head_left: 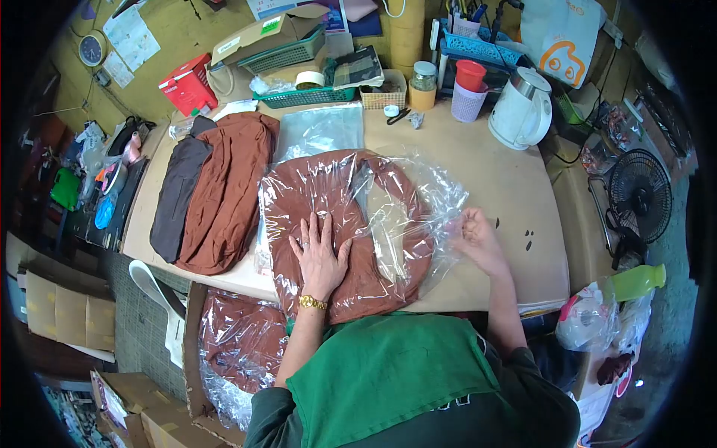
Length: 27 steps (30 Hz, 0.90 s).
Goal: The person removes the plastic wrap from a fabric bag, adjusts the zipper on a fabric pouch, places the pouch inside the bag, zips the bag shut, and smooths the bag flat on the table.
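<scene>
Left hand (321,257): fingers spread, palm down on the film over the rust-brown, padded fabric piece (295,198). Right hand (478,237): fingers drawn together, appearing to pinch the loose side of the clear, crinkled plastic bag (441,179); exact fingertip contact unclear through the glare.

Handling, my judgement: I should keep the left palm broad and steady so the fabric does not slide, and draw the film outward, low and evenly, with the right. A sharp tug could tear it or bunch the padding; smoothing from the palm toward the loose side should limit trapped air.

Position: the fabric piece lies inside the bag on the tan-covered worktable (523,280), directly under my left hand. Its right edge sits left of my right-hand pinch, with slack film between. A folded rust-brown and dark-grey fabric item (231,179) lies to the left.
</scene>
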{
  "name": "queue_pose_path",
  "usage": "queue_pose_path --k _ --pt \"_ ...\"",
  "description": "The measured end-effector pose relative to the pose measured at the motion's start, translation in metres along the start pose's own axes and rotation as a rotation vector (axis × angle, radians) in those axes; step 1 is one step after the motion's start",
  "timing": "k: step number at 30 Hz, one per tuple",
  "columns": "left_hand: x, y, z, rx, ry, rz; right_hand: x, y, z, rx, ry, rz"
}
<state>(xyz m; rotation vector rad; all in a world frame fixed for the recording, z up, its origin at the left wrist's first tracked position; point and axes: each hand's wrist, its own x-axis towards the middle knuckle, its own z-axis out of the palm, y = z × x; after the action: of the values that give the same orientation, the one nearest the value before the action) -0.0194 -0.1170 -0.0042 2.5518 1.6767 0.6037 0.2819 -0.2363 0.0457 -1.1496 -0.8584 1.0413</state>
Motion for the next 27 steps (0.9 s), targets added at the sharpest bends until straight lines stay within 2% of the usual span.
queue_pose_path --k 2,3,5,6,8,12,14,17,18,20,21,23,24,26,27 --pt "0.0 0.0 0.0 -0.002 -0.001 0.002 0.001 0.03 -0.004 -0.245 0.104 -0.15" --pt "0.0 0.0 0.0 -0.003 0.0 0.004 -0.002 0.031 -0.006 -0.246 0.104 -0.15" --pt "0.0 0.0 0.0 -0.003 -0.003 0.002 -0.005 0.032 -0.011 -0.011 0.039 0.116" --pt "0.0 -0.001 -0.001 -0.002 -0.007 0.005 -0.007 0.032 -0.006 -0.009 0.039 0.116" --pt "0.0 -0.001 0.0 -0.001 -0.001 0.006 -0.01 0.031 0.006 -0.043 -0.191 0.089" --pt "-0.001 -0.001 0.002 0.001 0.004 0.008 -0.01 0.034 0.006 -0.027 -0.22 0.18" --pt "-0.001 -0.002 0.002 -0.001 0.005 0.008 -0.015 -0.002 0.015 0.204 -0.218 0.267" --pt "-0.001 -0.002 0.002 -0.003 -0.003 0.011 -0.012 -0.007 -0.019 0.132 -0.268 0.338" --pt "-0.001 -0.002 0.002 -0.003 -0.01 0.01 -0.012 -0.018 -0.027 0.134 -0.266 0.335" --pt "-0.001 -0.002 0.001 -0.004 -0.009 0.011 -0.014 -0.046 -0.041 -0.126 -0.373 0.196" --pt "-0.001 -0.002 0.001 -0.007 -0.009 0.01 -0.012 -0.046 -0.054 -0.125 -0.371 0.196" --pt "-0.001 -0.002 0.002 -0.007 -0.008 0.011 -0.009 -0.044 -0.083 -0.052 -0.401 0.045" --pt "-0.001 -0.002 0.002 -0.008 -0.006 0.011 -0.01 -0.045 -0.094 -0.053 -0.399 0.043" --pt "-0.001 -0.002 0.002 -0.005 -0.006 0.015 -0.012 -0.048 -0.116 -0.142 -0.058 0.003" --pt "-0.001 -0.003 0.002 -0.001 -0.007 0.016 -0.009 -0.042 -0.137 -0.142 -0.056 0.004"
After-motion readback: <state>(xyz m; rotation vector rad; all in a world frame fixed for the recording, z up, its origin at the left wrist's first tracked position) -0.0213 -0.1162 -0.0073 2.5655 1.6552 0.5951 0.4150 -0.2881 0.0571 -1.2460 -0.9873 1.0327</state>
